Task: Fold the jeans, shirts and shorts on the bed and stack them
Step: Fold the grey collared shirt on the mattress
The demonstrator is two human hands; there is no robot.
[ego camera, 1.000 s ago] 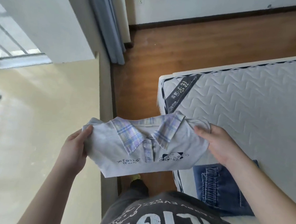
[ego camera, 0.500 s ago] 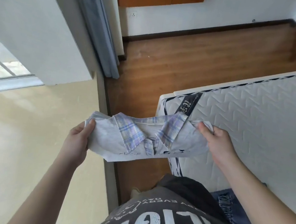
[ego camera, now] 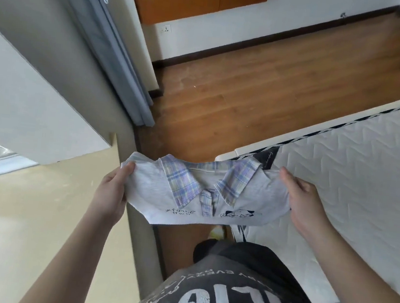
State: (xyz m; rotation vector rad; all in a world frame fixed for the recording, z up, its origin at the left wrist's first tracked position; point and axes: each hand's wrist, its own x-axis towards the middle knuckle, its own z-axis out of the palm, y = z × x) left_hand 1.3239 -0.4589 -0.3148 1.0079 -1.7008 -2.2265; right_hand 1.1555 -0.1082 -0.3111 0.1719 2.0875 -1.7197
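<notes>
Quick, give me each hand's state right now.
Left hand: grips the left edge of the folded grey shirt.
Right hand: holds the shirt's right edge.

Shirt (ego camera: 204, 196) stretched between both sets of fingers, collar up top. Left hand (ego camera: 112, 189) on its left edge, right hand (ego camera: 304, 206) on its right edge. Mattress (ego camera: 362, 193) right of right fingers, its corner behind shirt. Floor (ego camera: 262, 88) beyond fingertips. Curtain (ego camera: 120, 56) far left, ahead.

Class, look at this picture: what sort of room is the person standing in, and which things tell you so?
Most likely a bedroom at home: a bare quilted mattress, a wooden floor, a grey curtain by the wall, and a folded shirt held in both hands.
</notes>
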